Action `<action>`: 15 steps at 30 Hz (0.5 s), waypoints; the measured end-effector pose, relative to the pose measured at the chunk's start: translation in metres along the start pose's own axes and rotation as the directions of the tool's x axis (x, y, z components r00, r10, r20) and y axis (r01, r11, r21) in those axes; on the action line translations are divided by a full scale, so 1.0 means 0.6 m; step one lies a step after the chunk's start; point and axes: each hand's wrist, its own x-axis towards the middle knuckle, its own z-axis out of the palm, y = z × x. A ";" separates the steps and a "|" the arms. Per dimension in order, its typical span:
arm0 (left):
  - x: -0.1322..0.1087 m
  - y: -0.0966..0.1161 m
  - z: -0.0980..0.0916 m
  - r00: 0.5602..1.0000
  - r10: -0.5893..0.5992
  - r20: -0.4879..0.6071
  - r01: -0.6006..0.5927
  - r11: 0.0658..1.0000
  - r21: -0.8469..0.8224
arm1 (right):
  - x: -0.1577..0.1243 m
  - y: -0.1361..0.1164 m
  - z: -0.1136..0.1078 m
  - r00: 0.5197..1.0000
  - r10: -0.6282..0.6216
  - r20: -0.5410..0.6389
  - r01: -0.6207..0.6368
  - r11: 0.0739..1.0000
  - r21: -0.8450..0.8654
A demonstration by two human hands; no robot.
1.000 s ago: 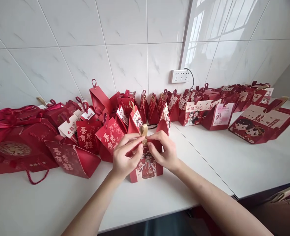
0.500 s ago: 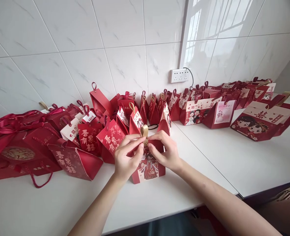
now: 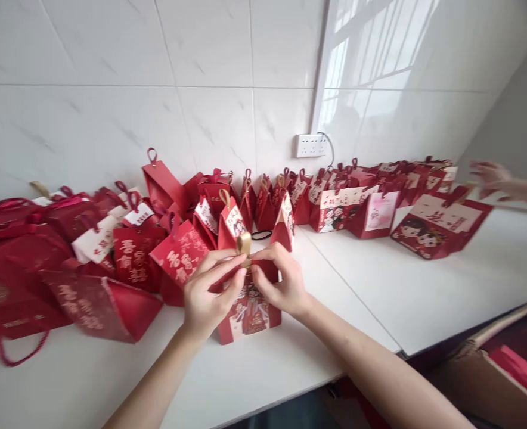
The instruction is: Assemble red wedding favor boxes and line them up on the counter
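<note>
A red gift box with a cartoon couple printed on its front stands upright on the white counter. From its top rises a gold ribbon, bent into a loop. My left hand pinches the base of this ribbon between thumb and fingers on the left side. Opposite it, my right hand is closed at the ribbon's base too, thumb and forefinger meeting at the box's top edge. The fingers hide part of the box's upper edge.
Red gift boxes crowd the left and back of the counter. At right stand a larger couple-printed box and another person's hand. A cardboard carton is at lower right, a socket strip on the wall.
The view has swung to the right, so the boxes shift left. Another person's hand has come into view at the right. My hands keep their grip on the ribbon.
</note>
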 end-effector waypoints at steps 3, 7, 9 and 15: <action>0.000 -0.003 0.001 1.000 0.016 -0.006 -0.016 0.999 0.028 | 0.002 0.002 0.001 1.000 0.000 -0.012 0.000 1.000 -0.003; 0.000 -0.013 0.003 0.998 0.055 -0.042 -0.052 0.996 0.072 | 0.003 0.008 0.005 1.000 -0.019 -0.021 0.018 0.999 -0.036; 0.000 -0.017 0.004 0.996 0.068 -0.053 -0.064 0.995 0.074 | 0.002 0.012 0.007 0.999 -0.035 -0.025 0.034 0.998 -0.045; 0.003 -0.011 0.005 0.997 0.044 -0.070 -0.042 0.998 0.036 | 0.000 0.018 0.010 1.000 -0.024 -0.008 0.023 0.997 -0.072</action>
